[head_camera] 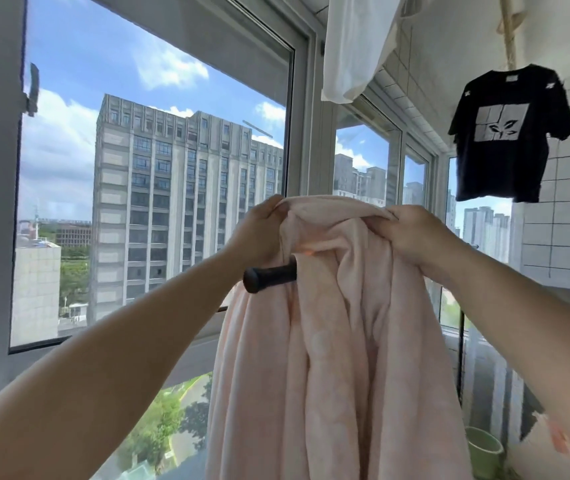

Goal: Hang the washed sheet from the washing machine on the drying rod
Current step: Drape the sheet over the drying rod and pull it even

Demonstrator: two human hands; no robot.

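Both hands, the left hand [262, 225] and the right hand [411, 233], grip the bunched top fold of a pale pink fleecy sheet [339, 341] draped over a black round-capped drying rod [269, 274] beside tall balcony windows [159, 161].

Two bare forearms enter from lower left and lower right of frame. Left hand [259, 230], right hand [415, 233]: no sleeves, gloves, watch or rings visible.
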